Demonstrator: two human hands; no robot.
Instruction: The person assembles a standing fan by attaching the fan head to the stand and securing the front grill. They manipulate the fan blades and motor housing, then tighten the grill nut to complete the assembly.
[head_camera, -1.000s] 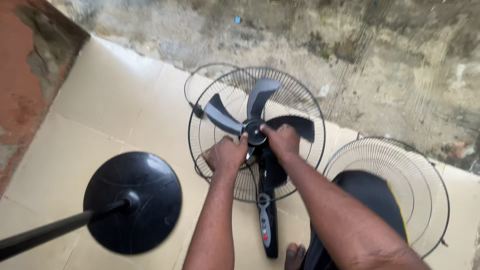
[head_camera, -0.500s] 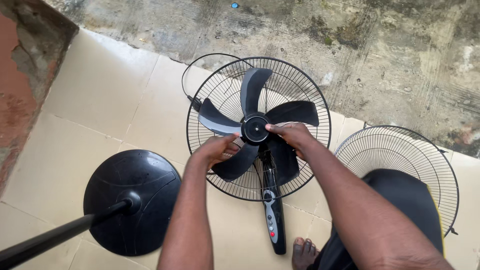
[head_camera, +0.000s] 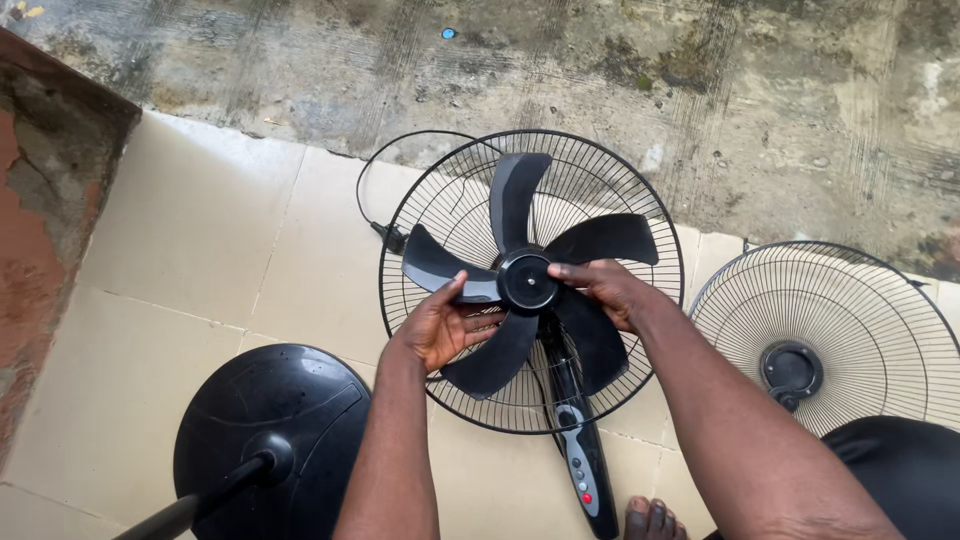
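Both hands have slid outward: left hand and right hand loosely grip the fan blade; uneven pulling might crack it.

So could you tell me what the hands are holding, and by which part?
Both hands grip the black fan blade: the left hand under a lower-left blade, the right hand beside the round hub.

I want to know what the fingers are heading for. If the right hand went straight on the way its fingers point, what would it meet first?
The right hand points left, its fingertips at the round black hub of the fan blades. It would likely press onto that hub first, though whether it already touches is hard to tell.
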